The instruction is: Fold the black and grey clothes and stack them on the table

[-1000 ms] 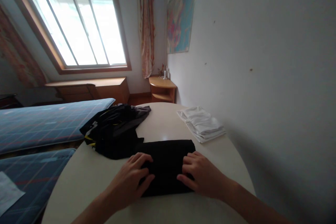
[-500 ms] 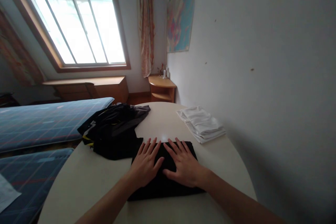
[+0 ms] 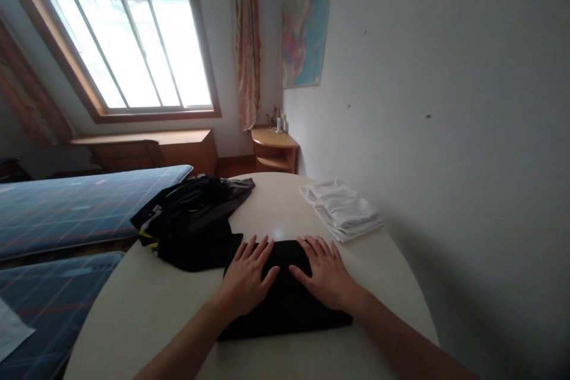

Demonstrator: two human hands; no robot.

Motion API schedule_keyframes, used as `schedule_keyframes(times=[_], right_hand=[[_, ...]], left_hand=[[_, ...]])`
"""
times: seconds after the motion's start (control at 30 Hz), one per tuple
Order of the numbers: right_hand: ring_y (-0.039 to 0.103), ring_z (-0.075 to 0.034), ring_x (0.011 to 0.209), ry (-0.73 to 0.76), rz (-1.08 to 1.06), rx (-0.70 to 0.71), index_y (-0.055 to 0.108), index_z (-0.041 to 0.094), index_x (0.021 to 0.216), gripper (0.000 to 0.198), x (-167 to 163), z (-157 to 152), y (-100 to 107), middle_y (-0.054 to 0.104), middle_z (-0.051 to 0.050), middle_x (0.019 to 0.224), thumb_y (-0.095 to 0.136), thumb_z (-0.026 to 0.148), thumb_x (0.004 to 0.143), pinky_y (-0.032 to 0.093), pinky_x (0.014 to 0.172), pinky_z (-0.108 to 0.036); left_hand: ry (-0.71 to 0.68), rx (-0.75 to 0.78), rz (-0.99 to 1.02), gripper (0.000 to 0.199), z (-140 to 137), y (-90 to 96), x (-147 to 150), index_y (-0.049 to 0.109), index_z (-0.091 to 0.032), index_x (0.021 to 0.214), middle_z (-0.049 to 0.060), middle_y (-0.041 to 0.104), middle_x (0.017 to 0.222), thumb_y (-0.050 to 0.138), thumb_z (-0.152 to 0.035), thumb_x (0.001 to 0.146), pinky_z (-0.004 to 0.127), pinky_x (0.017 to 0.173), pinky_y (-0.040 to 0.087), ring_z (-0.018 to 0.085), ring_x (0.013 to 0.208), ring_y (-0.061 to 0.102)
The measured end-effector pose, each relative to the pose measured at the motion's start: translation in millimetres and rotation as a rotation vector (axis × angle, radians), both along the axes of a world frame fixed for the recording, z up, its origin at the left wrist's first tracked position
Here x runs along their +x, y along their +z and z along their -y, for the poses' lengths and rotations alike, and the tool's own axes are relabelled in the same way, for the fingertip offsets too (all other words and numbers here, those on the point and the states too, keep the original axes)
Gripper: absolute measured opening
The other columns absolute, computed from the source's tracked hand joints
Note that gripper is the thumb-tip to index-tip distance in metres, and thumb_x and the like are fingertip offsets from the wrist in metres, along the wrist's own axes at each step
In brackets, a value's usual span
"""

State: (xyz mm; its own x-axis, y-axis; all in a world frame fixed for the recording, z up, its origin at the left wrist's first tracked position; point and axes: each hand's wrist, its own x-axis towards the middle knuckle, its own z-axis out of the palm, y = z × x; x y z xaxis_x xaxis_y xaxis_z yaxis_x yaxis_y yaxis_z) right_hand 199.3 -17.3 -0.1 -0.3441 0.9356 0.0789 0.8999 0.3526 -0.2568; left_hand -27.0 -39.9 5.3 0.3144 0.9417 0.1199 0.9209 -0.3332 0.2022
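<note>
Cloth (image 3: 289, 306), long axis left-to-right

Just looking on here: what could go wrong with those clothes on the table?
The left hand and right hand lie spread on the folded black cloth; uneven pressure might rumple it. Its far left corner is close to the loose dark clothes, perhaps touching, so sliding it could disturb them. The folded white cloth sits near the rim of the table; a bump might push it off.
</note>
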Motion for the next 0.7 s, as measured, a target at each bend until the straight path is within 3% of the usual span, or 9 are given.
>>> schedule_keyframes(times=[0.17, 0.3, 0.4, 0.53, 0.7], right_hand=[[0.048, -0.033, 0.132, 0.009, -0.029, 0.07, 0.061, 0.02, 0.129, 0.063, -6, -9, 19, 0.061, -0.014, 0.136, 0.043, 0.068, 0.094, 0.012, 0.118, -0.06], [0.063, -0.029, 0.11, 0.07, -0.054, 0.024, 0.069, 0.017, 0.106, 0.05, -17, -33, 38, 0.072, -0.013, 0.111, 0.043, 0.058, 0.097, 0.034, 0.108, -0.049], [0.067, -0.027, 0.104, 0.169, -0.068, -0.113, 0.071, 0.018, 0.109, 0.049, -29, -51, 45, 0.073, -0.013, 0.111, 0.042, 0.055, 0.098, 0.045, 0.093, -0.038], [0.067, -0.028, 0.107, 0.261, -0.039, -0.222, 0.071, 0.018, 0.117, 0.055, -42, -66, 45, 0.072, -0.013, 0.117, 0.052, 0.062, 0.09, 0.048, 0.089, -0.034], [0.069, -0.028, 0.096, 0.354, 0.028, -0.357, 0.075, 0.018, 0.108, 0.059, -41, -77, 50, 0.075, -0.012, 0.105, 0.062, 0.068, 0.08, 0.049, 0.079, -0.031]], left_hand=[[0.089, 0.058, 0.054, 0.053, -5, 4.7, -16, 0.051, -0.019, 0.145, 0.009, 0.052, 0.15, 0.039, -0.048, 0.101, 0.047, 0.116, 0.031, 0.03, 0.14, 0.044], [0.241, 0.135, 0.116, 0.04, -13, 0.4, -44, 0.065, -0.017, 0.126, 0.012, 0.069, 0.126, 0.041, -0.037, 0.101, 0.045, 0.104, 0.042, 0.028, 0.118, 0.061], [0.216, 0.141, 0.159, 0.035, -16, -4.3, -61, 0.067, -0.017, 0.121, 0.011, 0.07, 0.119, 0.046, -0.033, 0.098, 0.044, 0.1, 0.044, 0.028, 0.113, 0.062], [0.21, 0.147, 0.212, 0.029, -19, -9.5, -69, 0.068, -0.019, 0.113, 0.01, 0.071, 0.113, 0.052, -0.034, 0.093, 0.048, 0.099, 0.044, 0.031, 0.111, 0.06], [0.133, 0.139, 0.425, 0.027, -21, -9.8, -68, 0.065, -0.02, 0.111, 0.009, 0.067, 0.111, 0.055, -0.033, 0.09, 0.044, 0.096, 0.049, 0.027, 0.105, 0.064]])
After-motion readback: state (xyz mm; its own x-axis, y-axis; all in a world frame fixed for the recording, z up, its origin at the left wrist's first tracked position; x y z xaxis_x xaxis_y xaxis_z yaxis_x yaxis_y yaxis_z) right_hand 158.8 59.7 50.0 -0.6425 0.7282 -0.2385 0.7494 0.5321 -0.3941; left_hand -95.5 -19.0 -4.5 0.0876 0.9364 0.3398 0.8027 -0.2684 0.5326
